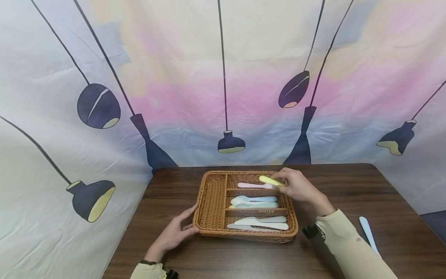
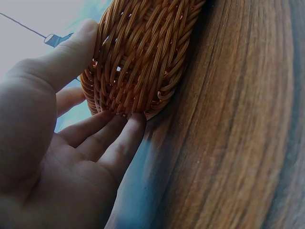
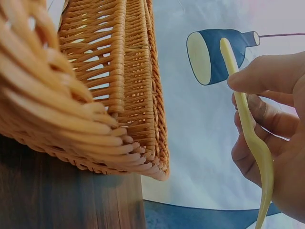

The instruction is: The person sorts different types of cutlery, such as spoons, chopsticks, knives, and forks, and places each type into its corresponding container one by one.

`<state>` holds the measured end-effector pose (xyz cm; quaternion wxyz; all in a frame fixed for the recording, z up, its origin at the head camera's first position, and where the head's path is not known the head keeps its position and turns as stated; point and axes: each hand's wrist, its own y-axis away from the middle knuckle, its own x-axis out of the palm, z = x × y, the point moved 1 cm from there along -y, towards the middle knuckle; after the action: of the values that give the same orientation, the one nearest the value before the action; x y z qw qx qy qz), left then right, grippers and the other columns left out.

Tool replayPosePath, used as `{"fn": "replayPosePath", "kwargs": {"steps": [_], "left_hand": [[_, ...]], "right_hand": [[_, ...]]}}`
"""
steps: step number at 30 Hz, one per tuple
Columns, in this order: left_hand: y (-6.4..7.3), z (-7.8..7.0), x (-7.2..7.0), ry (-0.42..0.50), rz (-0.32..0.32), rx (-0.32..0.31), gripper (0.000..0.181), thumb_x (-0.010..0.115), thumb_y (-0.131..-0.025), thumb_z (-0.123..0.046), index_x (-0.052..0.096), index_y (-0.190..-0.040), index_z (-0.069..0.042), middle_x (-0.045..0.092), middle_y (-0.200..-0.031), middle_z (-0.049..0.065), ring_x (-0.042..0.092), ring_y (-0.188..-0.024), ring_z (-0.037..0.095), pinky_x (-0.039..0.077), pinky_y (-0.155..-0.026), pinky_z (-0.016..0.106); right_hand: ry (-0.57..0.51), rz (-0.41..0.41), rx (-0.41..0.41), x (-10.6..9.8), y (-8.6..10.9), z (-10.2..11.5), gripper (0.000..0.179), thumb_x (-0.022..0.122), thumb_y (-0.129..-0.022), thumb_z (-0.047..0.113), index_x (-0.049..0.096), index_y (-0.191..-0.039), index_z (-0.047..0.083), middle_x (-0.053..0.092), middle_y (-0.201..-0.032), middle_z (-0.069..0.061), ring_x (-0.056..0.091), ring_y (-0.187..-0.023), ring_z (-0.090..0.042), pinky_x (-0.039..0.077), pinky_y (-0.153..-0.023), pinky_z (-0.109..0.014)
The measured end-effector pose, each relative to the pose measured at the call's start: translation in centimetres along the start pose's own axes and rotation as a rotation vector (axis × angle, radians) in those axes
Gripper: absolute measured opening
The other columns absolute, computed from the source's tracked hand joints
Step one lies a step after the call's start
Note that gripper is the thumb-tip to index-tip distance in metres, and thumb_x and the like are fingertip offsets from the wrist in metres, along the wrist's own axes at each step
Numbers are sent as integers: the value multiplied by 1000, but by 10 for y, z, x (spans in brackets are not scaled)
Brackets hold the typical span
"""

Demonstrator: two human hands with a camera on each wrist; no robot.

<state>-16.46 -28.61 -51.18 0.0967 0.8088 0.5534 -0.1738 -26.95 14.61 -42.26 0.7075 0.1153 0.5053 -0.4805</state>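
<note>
A brown wicker cutlery basket (image 1: 212, 232) with several compartments rests on the table. My left hand (image 1: 175, 230) touches its left end, fingers stretched out, fingertips (image 2: 136, 121) against the weave and thumb at the rim. Over the back right compartment, my right hand (image 1: 299, 188) pinches a yellow piece of cutlery (image 3: 245, 114) between thumb and fingers. Its slim handle points left in the head view, and its curved other end is seen edge-on in the right wrist view. Below it lies a pink fork (image 1: 252, 185) in the back compartment.
Pale blue and green spoons (image 1: 240, 200) lie in the middle compartment, with white and grey knives (image 1: 258, 223) in the front one. To the right, a light blue utensil (image 1: 368, 234) lies on the dark wood table (image 1: 334, 178), partly behind my sleeve. A lamp-patterned cloth (image 1: 188, 97) hangs behind.
</note>
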Motion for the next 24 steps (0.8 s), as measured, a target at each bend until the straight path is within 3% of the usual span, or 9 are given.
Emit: {"fn": "replayPosePath", "kwargs": {"steps": [8,24], "left_hand": [[0,0,0,-2,0,0,82,72,-88,-20,26,-156,-18,16,-161,20,25,-144,41,48,-105,30],[0,-1,0,-13,-2,-1,80,71,-89,-18,27,-155,-17,16,-160,22,23,-144,42,48,-105,31]], "right_hand": [[-15,18,19,3,-2,3,33,71,-85,6,70,-117,14,58,-89,3,45,-71,-12,37,-53,-24],[-24,13,-16,9,-11,8,31,70,-87,7,70,-118,14,64,-105,0,58,-84,-12,50,-66,-28]]}}
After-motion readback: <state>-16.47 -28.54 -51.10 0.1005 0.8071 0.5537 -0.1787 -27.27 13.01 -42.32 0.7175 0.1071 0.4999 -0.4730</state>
